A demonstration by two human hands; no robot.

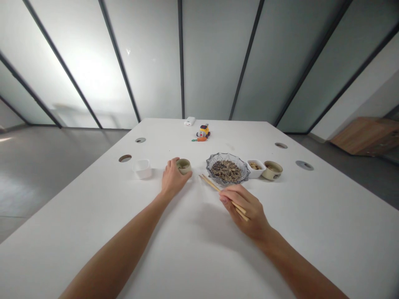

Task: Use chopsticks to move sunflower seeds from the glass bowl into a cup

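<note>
Head: left hand [173, 178] clasps bowl [183, 166], right [246, 209] grips chopsticks [212, 184].

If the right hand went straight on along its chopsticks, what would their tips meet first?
Most likely the small round cup that the left hand grasps, near its thumb; one view leaves the depth unclear.

Bare forearms [131, 245], tapering to slim bare wrists [163, 198]; bare left hand [173, 178], bare right hand [247, 209]
</note>
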